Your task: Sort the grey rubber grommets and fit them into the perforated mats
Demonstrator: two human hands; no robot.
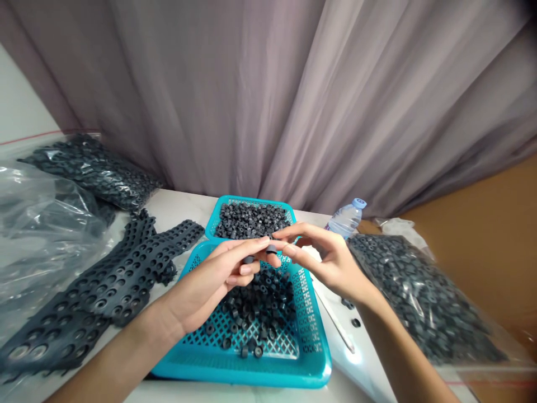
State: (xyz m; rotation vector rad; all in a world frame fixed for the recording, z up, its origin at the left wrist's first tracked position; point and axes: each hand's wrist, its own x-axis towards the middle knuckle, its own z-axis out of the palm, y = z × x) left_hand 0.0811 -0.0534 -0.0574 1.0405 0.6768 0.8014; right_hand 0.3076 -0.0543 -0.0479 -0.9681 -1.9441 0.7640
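**Two hands meet on a small dark ring above the near basket**

The fingers of both hands come together at one point: a ring (271, 248), small and dark, sits pinched between the thumb and forefinger tips of the right hand (331, 260), with the left hand's forefinger tip touching it from the other side. The left hand (218, 280) is palm-up and half curled — a second ring (249, 259) rests against its closed lower fingers, held there. The right hand's other fingers fan out loosely, holding nothing else.

Both hands hover just above the near basket (310, 366), a turquoise mesh tray holding a loose heap of the same rings (260, 302). Behind it, touching its far rim, stands a second basket (218, 215) filled with more rings.

To the left on the white counter (184, 204) lie dark sheets (121, 274) punched full of round holes, overlapping one another. Farther left, clear bags (37, 224) hold more of the dark material. To the right, a bag (423, 296) packed with rings lies along the counter — a water bottle (346, 218) lies behind it, near the far basket. A thin white stick (333, 319) rests on the counter between the near basket and the right forearm, with a couple of stray rings beside it. A grey curtain (268, 89) hangs behind everything.
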